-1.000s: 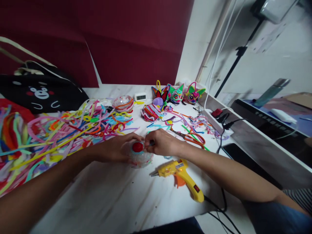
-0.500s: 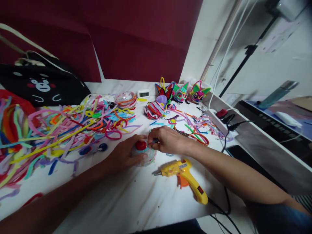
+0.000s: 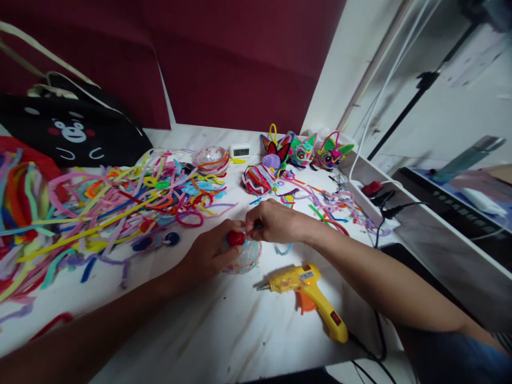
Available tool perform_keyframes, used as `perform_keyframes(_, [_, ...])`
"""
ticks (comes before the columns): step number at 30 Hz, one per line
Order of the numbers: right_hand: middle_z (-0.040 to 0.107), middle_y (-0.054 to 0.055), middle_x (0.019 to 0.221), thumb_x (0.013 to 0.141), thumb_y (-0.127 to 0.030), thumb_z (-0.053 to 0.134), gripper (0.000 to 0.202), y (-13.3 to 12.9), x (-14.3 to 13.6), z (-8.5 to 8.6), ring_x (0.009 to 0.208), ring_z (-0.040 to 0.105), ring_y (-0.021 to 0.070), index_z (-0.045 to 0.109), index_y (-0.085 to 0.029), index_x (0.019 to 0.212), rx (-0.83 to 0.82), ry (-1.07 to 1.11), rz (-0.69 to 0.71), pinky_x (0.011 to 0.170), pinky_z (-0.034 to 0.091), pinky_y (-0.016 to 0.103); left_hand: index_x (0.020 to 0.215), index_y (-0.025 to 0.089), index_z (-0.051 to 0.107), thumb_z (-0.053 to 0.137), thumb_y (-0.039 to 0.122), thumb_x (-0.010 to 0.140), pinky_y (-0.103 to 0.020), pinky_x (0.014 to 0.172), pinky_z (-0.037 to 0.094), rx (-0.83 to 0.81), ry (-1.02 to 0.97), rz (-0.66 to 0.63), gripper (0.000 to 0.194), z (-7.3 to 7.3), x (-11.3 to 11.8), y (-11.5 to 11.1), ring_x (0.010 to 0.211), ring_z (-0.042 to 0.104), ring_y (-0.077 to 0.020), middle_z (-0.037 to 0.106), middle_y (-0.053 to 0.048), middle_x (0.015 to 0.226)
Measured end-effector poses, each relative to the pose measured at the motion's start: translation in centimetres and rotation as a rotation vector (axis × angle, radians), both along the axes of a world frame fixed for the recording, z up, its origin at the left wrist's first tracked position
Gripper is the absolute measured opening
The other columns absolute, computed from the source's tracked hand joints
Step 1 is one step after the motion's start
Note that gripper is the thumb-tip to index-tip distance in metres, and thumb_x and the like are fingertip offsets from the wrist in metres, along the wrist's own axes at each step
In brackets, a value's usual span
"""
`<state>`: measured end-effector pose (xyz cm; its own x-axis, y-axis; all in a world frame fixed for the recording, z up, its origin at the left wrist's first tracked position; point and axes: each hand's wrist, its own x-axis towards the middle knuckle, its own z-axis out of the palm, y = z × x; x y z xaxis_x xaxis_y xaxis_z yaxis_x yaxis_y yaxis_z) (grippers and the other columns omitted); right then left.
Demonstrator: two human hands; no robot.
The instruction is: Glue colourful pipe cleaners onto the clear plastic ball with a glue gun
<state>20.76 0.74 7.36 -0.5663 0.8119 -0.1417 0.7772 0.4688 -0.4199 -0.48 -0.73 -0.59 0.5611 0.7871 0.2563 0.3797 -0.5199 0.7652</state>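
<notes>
Head view: the action is now concentrated at the red round piece (image 3: pixel 235 238) on top of a clear dome (image 3: pixel 242 260), which sits on the desk (image 3: pixel 192 336) between the person's hands. The left hand (image 3: pixel 206 249) has its grip wrapped around the dome's left side, seemingly steadying it. The right hand (image 3: pixel 276 221) pinches a small dark item (image 3: pixel 257 225), too hidden to identify, close beside the red piece. The yellow glue gun (image 3: pixel 296 279) lies unheld on the near side, its nozzle pointing left.
</notes>
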Motion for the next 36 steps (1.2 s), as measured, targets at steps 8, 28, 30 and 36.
perform_keyframes(8, [0.072,-0.002,0.073,0.084,-0.007,0.078,0.009,0.1,-0.4,0.8,0.068,0.064,0.0117,0.081,-0.016,0.087,-0.054,0.003,-0.052,0.065,0.041,0.021,0.123,0.023,0.057,0.069,0.048,0.083,-0.048,0.096,0.057,0.088,-0.056,0.14,0.048,-2.4,-0.4,0.0,0.113,0.066,-0.0336,0.068,-0.011,0.123])
perform_keyframes(28, [0.065,-0.005,0.063,0.08,-0.007,0.081,0.008,0.4,0.9,-0.2,0.061,0.057,0.0087,0.077,-0.012,0.076,-0.181,0.218,-0.104,0.063,0.042,0.02,0.126,0.024,0.054,0.09,0.056,0.066,-0.042,0.09,0.061,-0.314,-0.066,-0.139,0.077,-1.4,-2.1,2.9,0.111,0.073,-0.0336,0.072,-0.009,0.12])
perform_keyframes(30, [0.066,-0.005,0.065,0.079,-0.004,0.079,0.008,0.6,1.0,-0.3,0.062,0.058,0.0088,0.077,-0.011,0.077,-0.192,0.24,-0.093,0.063,0.042,0.02,0.126,0.024,0.053,0.093,0.055,0.065,-0.042,0.091,0.061,-0.36,-0.08,-0.19,0.079,-1.3,-2.2,3.5,0.115,0.073,-0.0342,0.073,-0.01,0.123])
perform_keyframes(36, [0.067,-0.004,0.067,0.079,-0.004,0.076,0.007,1.0,1.1,-0.8,0.065,0.06,0.0094,0.076,-0.011,0.079,-0.195,0.284,-0.07,0.063,0.042,0.02,0.127,0.024,0.051,0.096,0.054,0.067,-0.044,0.1,0.057,-0.406,-0.122,-0.278,0.081,-1.4,-2.5,4.3,0.126,0.069,-0.0355,0.07,-0.013,0.133])
